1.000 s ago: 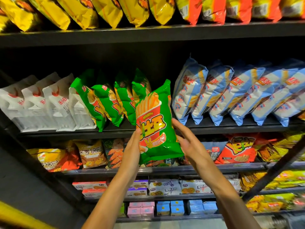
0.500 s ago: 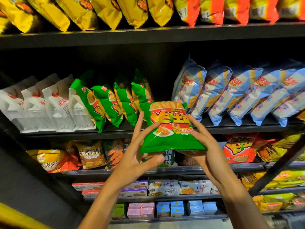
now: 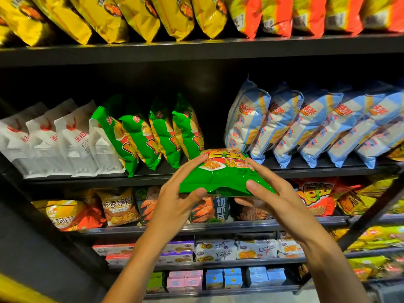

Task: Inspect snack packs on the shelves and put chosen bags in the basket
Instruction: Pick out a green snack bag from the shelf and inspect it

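Note:
A green snack bag (image 3: 220, 173) with red and yellow print lies almost flat between my hands, its bottom seam facing me, in front of the middle shelf (image 3: 153, 179). My left hand (image 3: 177, 193) grips its left side, thumb under the seam and fingers over the top. My right hand (image 3: 273, 193) holds the right side, thumb on the green face and fingers beneath. Several matching green bags (image 3: 148, 134) stand on the middle shelf just left of it. No basket is in view.
White bags (image 3: 54, 138) stand at the left of the middle shelf, blue-and-white bags (image 3: 306, 123) at the right. Yellow and orange bags (image 3: 175, 16) fill the top shelf. Lower shelves hold mixed snack bags (image 3: 118, 206) and small boxes (image 3: 214, 250).
The green bag has tipped from upright to nearly flat, its bottom swinging toward me. Both hands shifted their hold to its sides and moved slightly forward.

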`<state>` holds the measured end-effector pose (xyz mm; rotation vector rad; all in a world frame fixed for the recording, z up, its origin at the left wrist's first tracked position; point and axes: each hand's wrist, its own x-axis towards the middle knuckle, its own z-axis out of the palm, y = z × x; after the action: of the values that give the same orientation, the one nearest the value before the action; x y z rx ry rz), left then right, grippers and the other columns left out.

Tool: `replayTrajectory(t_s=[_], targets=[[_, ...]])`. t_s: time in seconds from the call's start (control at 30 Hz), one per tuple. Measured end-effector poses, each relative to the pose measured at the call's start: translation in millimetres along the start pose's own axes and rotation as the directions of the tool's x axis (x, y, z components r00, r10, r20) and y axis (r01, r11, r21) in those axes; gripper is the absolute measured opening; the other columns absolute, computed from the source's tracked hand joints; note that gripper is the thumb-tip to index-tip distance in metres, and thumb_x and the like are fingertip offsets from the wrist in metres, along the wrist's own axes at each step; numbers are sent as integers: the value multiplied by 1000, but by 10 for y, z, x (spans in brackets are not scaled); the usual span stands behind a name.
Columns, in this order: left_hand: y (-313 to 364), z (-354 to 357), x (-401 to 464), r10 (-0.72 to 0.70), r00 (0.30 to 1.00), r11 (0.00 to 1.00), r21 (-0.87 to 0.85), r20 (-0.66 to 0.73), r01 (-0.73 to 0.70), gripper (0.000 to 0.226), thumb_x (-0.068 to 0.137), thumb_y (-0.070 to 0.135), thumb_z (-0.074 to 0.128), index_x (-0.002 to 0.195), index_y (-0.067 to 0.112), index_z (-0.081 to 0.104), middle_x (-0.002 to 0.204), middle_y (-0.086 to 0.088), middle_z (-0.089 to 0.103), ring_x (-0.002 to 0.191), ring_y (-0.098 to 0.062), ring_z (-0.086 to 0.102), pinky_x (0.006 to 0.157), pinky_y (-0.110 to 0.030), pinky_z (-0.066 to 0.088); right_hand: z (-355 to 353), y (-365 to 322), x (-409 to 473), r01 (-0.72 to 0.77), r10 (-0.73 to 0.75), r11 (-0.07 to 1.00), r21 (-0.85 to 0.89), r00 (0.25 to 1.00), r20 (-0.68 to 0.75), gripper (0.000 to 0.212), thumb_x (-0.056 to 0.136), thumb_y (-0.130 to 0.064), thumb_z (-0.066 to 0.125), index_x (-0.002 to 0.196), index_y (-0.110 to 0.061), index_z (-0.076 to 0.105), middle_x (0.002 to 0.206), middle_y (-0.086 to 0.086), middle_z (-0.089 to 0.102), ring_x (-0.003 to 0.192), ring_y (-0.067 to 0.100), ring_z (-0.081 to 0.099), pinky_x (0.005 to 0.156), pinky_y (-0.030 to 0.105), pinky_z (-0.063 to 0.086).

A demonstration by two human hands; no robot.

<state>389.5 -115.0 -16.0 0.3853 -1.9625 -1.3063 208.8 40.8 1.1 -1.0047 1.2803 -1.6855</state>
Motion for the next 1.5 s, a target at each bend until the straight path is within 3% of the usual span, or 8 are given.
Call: replayTrajectory(t_s=[0.27,0.4,0.57,0.77,0.87,0.97,1.23,1.5], targets=[[-63,28,50,-25,998,1000,10,-56,25,73,78,89,48,138,49,58,145,10,60,135,-18,57,102,-58,52,23,-38,4,-4,6,979,-203,1000,11,63,93,-8,65,148,-32,46,118,-46,61,113,-26,54,82,6,51],[-29,33,49,14,1000,998,62,-26,-12,71,90,79,46,147,37,52,151,14,53,142,-12,48,113,-49,45,-24,-2,2,31,-26,978,-206,999,30,68,94,-3,65,151,-31,41,142,-30,49,114,-25,53,84,0,46],[5,45,9,100,993,993,56,56,-103,54,100,24,63,151,22,45,161,12,39,152,-13,34,117,-36,41,-60,35,113,50,-52,985,-164,999,-2,85,73,-68,79,149,-49,44,154,-19,49,142,-4,42,99,15,48],[3,61,5,124,986,992,-1,108,-124,82,94,41,71,160,24,26,171,16,13,156,-11,21,119,-33,38,-35,95,313,122,-133,978,-169,990,-54,80,85,-17,72,154,-35,36,138,-7,64,119,4,66,88,23,58],[27,-26,98,-78,995,984,-154,59,87,110,73,71,77,160,40,16,155,42,28,138,16,39,98,-10,46,-64,85,374,167,-171,958,-234,985,4,84,86,-17,74,155,-41,32,143,-23,56,129,-7,54,98,15,49],[36,-11,243,-213,974,946,-232,78,225,69,87,44,72,141,48,29,128,35,42,95,37,49,75,3,44,-11,66,474,187,-173,938,-293,982,72,87,89,-14,75,156,-44,27,143,-45,44,135,-22,37,101,6,39],[64,109,578,-202,968,963,-212,-151,168,53,89,7,72,109,46,44,92,41,64,83,30,57,79,-2,49,-218,135,828,259,-279,923,-284,960,-32,84,88,-45,78,156,-40,30,158,-21,42,143,1,43,119,33,39],[-279,393,1060,86,913,975,224,-399,6,83,84,27,85,149,30,34,145,5,47,136,-10,48,112,-42,46,-374,544,1352,316,-600,728,-608,723,-343,94,90,-20,80,162,-26,21,168,-11,21,156,8,19,127,31,22]])
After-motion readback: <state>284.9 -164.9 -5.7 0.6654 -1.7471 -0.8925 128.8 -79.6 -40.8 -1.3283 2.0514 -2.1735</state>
